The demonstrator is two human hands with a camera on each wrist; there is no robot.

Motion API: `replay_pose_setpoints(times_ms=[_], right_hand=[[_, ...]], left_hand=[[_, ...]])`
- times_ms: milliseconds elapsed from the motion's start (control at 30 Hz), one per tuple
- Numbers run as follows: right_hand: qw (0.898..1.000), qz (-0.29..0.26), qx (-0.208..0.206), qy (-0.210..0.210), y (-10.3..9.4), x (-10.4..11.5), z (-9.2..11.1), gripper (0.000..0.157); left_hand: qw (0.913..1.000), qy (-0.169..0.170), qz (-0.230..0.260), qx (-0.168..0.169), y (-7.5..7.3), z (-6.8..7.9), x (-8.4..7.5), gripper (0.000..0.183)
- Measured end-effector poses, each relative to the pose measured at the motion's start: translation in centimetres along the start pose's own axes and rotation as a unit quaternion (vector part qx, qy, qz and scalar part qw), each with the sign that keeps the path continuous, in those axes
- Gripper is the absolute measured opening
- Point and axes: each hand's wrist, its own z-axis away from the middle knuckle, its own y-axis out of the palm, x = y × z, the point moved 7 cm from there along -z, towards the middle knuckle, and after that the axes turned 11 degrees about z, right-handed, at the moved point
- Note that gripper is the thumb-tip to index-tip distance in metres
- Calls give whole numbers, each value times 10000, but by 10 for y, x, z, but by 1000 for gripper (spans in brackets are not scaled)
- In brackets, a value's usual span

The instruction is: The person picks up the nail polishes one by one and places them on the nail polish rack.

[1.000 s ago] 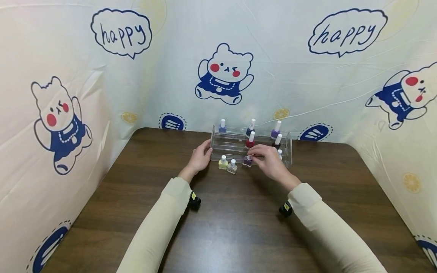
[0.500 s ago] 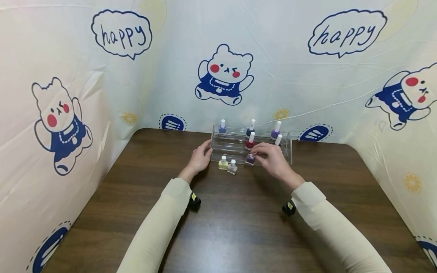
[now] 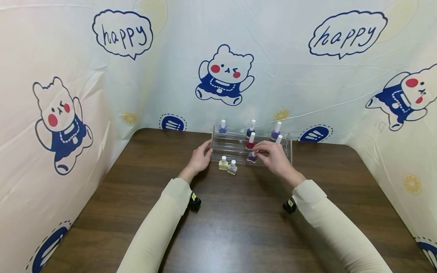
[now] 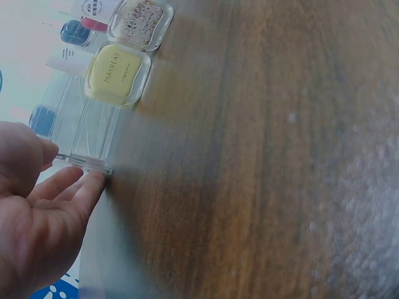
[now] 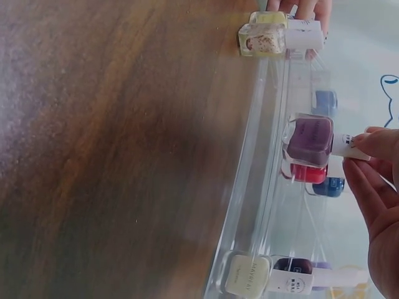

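a brown table (image 3: 218, 227) bears a clear rack (image 3: 228, 146), yellow bottle (image 3: 223, 164) and speckled bottle (image 3: 232, 168).

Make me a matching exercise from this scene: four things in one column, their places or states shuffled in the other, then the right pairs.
Things
1. Square yellow glass polish bottle
2. Dark purple glass polish bottle
3. Red glass polish bottle
4. Clear acrylic tiered rack

Places and states
A. On the rack, in front of a dark blue glass bottle
B. Gripped at one end by the left hand
C. On the brown wooden table
D. Pinched by its white cap in the right hand

Pairs
1-C, 2-D, 3-A, 4-B
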Motion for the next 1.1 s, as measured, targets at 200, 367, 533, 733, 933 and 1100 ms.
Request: replay_pose_setpoints(times_ms=[200, 367, 533, 733, 933, 1100], right_hand=[[10000, -29, -8, -2, 2, -5, -3, 18], [9999, 2, 120, 93, 6, -8, -6, 18], [9996, 88, 223, 137, 8, -9, -7, 18], [9996, 77, 251, 43, 13, -11, -9, 19], [9995, 74, 294, -24, 15, -11, -10, 17], [9994, 61, 335, -27, 17, -11, -11, 17]], left_hand=[[10000, -8, 17, 6, 0, 0, 0, 49], [10000, -17, 50, 9, 0, 0, -1, 49], [10000, -11, 47, 1, 0, 0, 0, 49], [10000, -6, 30, 9, 0, 0, 1, 49], [10000, 23, 22, 10, 0, -1, 2, 49], [10000, 20, 7, 3, 0, -1, 3, 49]])
